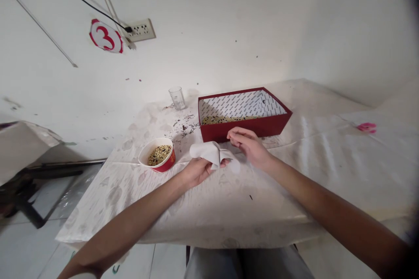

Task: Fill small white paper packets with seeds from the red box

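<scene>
My left hand [198, 171] is closed on a white cloth [212, 153], or a soft sheet like it, which is folded and droops over the fingers above the table. To the right of the cloth, my right hand [248, 144] has its fingers curled together. Whether anything small is between them I cannot make out. Just behind that hand stands a dark red open box [244, 128] with a patterned white lining and mixed grains [225, 119] on its floor. A red and white paper bowl [166, 165] of yellow and dark grains sits left of my left hand.
A clear glass [177, 98] stands near the wall. Dark bits [183, 128] are scattered between it and the box. A pink flower [366, 127] lies at the right on the pale tablecloth [275, 200]. A wall socket [141, 30] has a black cable plugged in.
</scene>
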A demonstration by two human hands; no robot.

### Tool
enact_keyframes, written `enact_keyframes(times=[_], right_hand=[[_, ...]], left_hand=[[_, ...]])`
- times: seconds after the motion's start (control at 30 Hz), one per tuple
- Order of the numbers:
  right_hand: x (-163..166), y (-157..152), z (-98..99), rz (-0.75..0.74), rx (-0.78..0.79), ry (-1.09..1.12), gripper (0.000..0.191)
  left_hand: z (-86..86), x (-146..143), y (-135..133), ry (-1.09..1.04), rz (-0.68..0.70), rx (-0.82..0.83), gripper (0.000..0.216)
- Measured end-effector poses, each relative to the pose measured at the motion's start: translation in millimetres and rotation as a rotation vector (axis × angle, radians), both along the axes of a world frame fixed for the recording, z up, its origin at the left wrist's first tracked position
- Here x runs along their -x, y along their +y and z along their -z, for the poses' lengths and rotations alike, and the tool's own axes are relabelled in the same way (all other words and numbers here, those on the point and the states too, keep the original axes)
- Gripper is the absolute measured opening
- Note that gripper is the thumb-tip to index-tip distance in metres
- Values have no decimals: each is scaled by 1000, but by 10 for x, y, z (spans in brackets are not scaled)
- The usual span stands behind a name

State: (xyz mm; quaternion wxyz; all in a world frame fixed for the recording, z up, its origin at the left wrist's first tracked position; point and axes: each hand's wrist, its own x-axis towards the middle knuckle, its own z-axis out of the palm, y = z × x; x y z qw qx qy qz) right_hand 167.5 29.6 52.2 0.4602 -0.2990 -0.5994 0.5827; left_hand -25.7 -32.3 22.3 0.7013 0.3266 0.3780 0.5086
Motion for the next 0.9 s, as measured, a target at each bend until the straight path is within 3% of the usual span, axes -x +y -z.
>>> enact_keyframes(times=[0.2, 0.3, 0.5, 0.67, 0.9], right_hand=[[-21, 53, 89, -24, -20, 53, 24], [-23, 42, 67, 22, -112, -9, 26], [-44, -107, -12, 75, -544, -198, 20], [-43, -140, 36, 88, -994, -332, 41], [-11, -96, 96, 245, -1191, -324, 37]], left_hand=[[-57, -7, -22, -10, 39, -31, 14], [-26, 1, -9, 22, 21, -30, 15], [83, 29, 82, 3, -57, -55, 39], [84, 45, 125, -45, -109, -43, 40], [66, 35, 122, -33, -172, -29, 50]])
